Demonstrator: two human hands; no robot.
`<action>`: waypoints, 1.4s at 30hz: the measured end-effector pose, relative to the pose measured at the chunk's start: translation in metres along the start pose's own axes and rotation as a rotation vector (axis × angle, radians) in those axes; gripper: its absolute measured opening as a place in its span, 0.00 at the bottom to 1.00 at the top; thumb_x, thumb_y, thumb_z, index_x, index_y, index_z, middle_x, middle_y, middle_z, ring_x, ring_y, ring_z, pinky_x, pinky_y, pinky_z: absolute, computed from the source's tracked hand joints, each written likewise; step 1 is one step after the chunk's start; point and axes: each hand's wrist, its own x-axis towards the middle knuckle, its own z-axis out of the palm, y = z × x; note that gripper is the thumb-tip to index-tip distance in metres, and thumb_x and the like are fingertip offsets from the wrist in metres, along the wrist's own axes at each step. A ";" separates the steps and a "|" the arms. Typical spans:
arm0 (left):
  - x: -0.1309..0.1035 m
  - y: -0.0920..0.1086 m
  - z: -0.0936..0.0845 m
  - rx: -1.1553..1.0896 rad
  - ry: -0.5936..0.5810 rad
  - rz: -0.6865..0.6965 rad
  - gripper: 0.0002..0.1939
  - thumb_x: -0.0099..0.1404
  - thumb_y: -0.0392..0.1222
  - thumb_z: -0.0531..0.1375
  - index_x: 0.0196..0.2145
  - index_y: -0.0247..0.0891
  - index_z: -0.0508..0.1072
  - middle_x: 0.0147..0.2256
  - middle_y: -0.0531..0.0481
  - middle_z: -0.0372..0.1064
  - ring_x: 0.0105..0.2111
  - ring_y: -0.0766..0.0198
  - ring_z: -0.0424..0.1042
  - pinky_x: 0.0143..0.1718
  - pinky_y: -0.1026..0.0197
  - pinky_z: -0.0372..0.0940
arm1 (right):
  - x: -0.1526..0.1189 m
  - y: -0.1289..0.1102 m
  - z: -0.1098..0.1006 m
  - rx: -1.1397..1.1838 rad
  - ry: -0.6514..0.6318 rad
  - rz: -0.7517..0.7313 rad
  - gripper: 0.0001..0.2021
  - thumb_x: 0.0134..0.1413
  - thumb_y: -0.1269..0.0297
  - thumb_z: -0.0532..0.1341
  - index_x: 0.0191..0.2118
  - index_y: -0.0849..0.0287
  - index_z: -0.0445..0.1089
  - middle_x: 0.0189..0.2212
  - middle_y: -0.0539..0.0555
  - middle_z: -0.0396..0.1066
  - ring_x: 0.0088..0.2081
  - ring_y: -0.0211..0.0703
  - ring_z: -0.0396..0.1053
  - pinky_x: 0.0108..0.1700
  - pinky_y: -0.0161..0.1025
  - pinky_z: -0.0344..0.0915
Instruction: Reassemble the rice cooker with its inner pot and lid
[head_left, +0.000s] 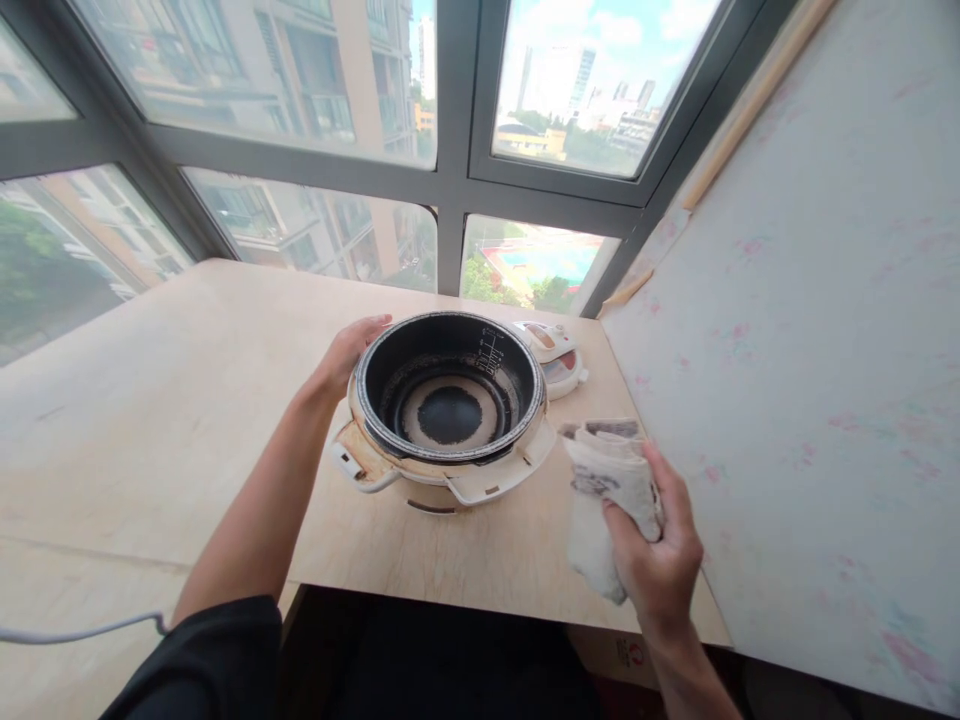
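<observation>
- Head view: a round, cream-coloured electric rice cooker body (447, 420) with its lid off stands on the pale wooden worktop (150, 400), toward the far right end under the grey-framed window (450, 190).
- The cooker's well is dark, with a pale, stained ring around the black heating plate at its centre; brown grime shows on the cream rim nearest the person.
- The left hand (346, 352) lies against the far left side of the cooker's rim, fingers curved along it, steadying the body rather than lifting it.
- The right hand (660, 545) is closed around a crumpled white cloth with dark smudges (609, 495), held just right of the cooker and above the worktop's near edge, clear of the cooker.
- A small white part with red-orange markings (556, 355) lies just behind the cooker on its right.
- A thin white cable (75, 632) trails well to the cooker's left, near the bottom edge.
- Judged from this, the step in hand is wiping the cooker clean; the next move calls for bringing the cloth over the rim while the left hand holds the body steady.
</observation>
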 end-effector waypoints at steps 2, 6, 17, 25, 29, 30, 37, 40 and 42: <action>0.006 -0.002 -0.001 -0.029 -0.096 0.023 0.18 0.53 0.49 0.67 0.38 0.35 0.78 0.36 0.46 0.77 0.41 0.53 0.75 0.40 0.58 0.70 | 0.034 0.006 -0.010 -0.057 -0.023 -0.087 0.32 0.54 0.69 0.61 0.66 0.54 0.63 0.60 0.60 0.67 0.61 0.59 0.66 0.63 0.57 0.63; 0.008 -0.001 -0.001 0.032 -0.120 0.113 0.23 0.48 0.48 0.71 0.41 0.36 0.80 0.46 0.43 0.78 0.48 0.50 0.73 0.46 0.57 0.69 | 0.079 -0.008 -0.008 -0.119 -0.433 -0.338 0.31 0.52 0.70 0.59 0.64 0.54 0.67 0.59 0.57 0.71 0.60 0.56 0.68 0.63 0.53 0.65; -0.003 -0.010 0.001 -0.110 -0.108 -0.005 0.26 0.47 0.45 0.71 0.46 0.38 0.81 0.47 0.44 0.79 0.46 0.52 0.76 0.49 0.54 0.70 | 0.022 -0.099 0.008 -0.290 -0.695 -0.652 0.25 0.46 0.74 0.57 0.54 0.65 0.71 0.50 0.66 0.75 0.48 0.59 0.73 0.49 0.52 0.73; -0.004 -0.007 0.005 -0.123 -0.135 0.000 0.20 0.45 0.44 0.69 0.38 0.37 0.83 0.43 0.44 0.81 0.49 0.46 0.75 0.54 0.50 0.68 | 0.008 -0.080 0.022 -0.135 -0.585 -0.695 0.29 0.43 0.75 0.57 0.56 0.62 0.69 0.53 0.62 0.73 0.48 0.57 0.70 0.49 0.52 0.69; -0.015 -0.004 0.001 -0.111 -0.059 0.030 0.16 0.44 0.41 0.68 0.33 0.36 0.83 0.40 0.45 0.81 0.48 0.48 0.75 0.53 0.53 0.68 | 0.018 -0.057 0.023 -0.155 -0.509 -0.702 0.28 0.45 0.77 0.57 0.55 0.60 0.70 0.50 0.60 0.75 0.47 0.56 0.71 0.48 0.52 0.68; -0.018 -0.005 0.000 -0.114 -0.030 0.039 0.15 0.44 0.41 0.67 0.33 0.35 0.83 0.39 0.46 0.81 0.47 0.48 0.75 0.53 0.53 0.68 | 0.021 -0.052 0.023 -0.164 -0.500 -0.705 0.27 0.45 0.77 0.57 0.55 0.60 0.70 0.50 0.60 0.75 0.47 0.56 0.71 0.48 0.52 0.68; -0.066 -0.020 -0.009 -0.242 0.286 0.080 0.16 0.51 0.38 0.63 0.39 0.34 0.81 0.41 0.45 0.80 0.45 0.53 0.76 0.55 0.51 0.68 | 0.064 -0.007 0.030 -0.089 -0.413 -0.737 0.28 0.42 0.78 0.57 0.53 0.58 0.72 0.49 0.60 0.76 0.48 0.56 0.72 0.49 0.52 0.69; -0.092 -0.024 -0.007 -0.263 0.398 0.110 0.18 0.56 0.38 0.61 0.45 0.35 0.80 0.46 0.43 0.79 0.50 0.53 0.76 0.59 0.49 0.66 | 0.076 0.022 0.051 0.081 -0.339 -0.668 0.27 0.43 0.76 0.59 0.52 0.56 0.73 0.49 0.58 0.76 0.50 0.54 0.73 0.52 0.51 0.70; -0.106 -0.026 -0.004 -0.264 0.468 0.128 0.19 0.59 0.38 0.61 0.48 0.36 0.79 0.50 0.43 0.77 0.53 0.53 0.74 0.62 0.49 0.63 | 0.073 0.041 0.076 0.248 -0.229 -0.488 0.26 0.44 0.73 0.62 0.53 0.56 0.72 0.50 0.58 0.76 0.51 0.54 0.73 0.54 0.52 0.69</action>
